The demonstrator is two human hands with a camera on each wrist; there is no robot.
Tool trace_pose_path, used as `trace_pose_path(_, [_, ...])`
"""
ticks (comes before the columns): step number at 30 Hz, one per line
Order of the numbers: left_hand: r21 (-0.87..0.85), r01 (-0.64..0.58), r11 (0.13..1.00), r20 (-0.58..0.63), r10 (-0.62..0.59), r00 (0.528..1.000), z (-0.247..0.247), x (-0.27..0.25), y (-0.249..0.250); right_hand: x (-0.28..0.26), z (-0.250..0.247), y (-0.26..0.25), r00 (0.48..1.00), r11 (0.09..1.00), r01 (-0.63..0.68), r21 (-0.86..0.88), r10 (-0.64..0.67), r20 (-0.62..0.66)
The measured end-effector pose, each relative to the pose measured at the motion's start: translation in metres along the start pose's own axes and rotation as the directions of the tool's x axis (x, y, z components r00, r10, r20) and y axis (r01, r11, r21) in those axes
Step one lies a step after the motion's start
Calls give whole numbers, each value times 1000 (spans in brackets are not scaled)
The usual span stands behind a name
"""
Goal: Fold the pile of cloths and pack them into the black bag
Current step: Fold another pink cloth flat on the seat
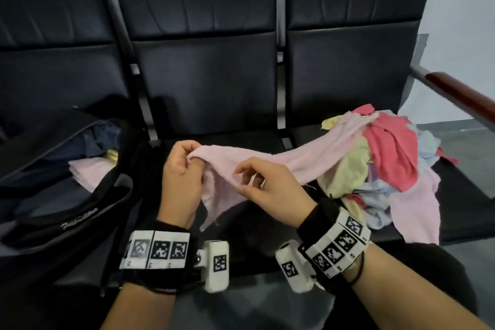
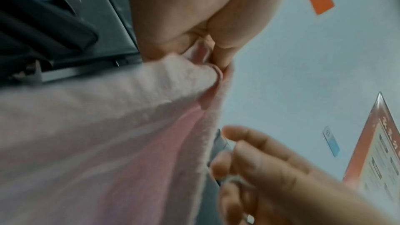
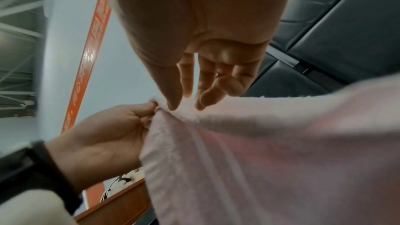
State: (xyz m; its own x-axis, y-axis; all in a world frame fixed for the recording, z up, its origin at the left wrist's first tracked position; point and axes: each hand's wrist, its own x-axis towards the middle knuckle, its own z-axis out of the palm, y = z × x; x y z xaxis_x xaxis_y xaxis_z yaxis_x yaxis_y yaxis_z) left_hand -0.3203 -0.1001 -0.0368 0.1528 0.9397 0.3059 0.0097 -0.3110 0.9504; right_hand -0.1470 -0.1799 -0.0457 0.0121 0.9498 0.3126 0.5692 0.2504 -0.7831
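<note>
Left hand pinches the pink cloth left of the pile; right hand hovers loosely curled, empty. Only the head view shows the black bag, farther left
</note>
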Motion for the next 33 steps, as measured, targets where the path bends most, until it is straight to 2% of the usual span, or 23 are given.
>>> trace_pose_path(4, [62, 26, 998, -13, -26, 1000, -48, -6, 4, 3, 41, -11, 997, 997, -74, 22, 74, 16])
trace_pose_path(9, [159, 86, 984, 48, -95, 994, -87, -20, 4, 11, 86, -25, 999, 1000, 13, -16, -12, 47])
trace_pose_path(15, [160, 72, 984, 260, -113, 959, -97, -37, 7, 19, 109, -27, 984, 1000, -21, -13, 23, 179])
trace_pose_path(19, [269, 31, 963, 324, -120, 938, -105, -42, -9, 10, 109, -13, 961, 980, -78, -182, 122, 249])
trace_pose_path(24, [376, 20, 926, 272, -131, 953, -108, -51, -37, -7, 104, 3, 968, 977, -146, -153, 173, 181])
trace_pose_path(28, [395, 147, 907, 185, -235, 954, -108, -54, -57, -16, 104, 9, 971, 984, -165, -64, 173, 166])
trace_pose_path(33, [357, 263, 896, 170, -339, 925, -102, -59, -63, -21, 105, 11, 975, 982, -187, 29, 182, 132])
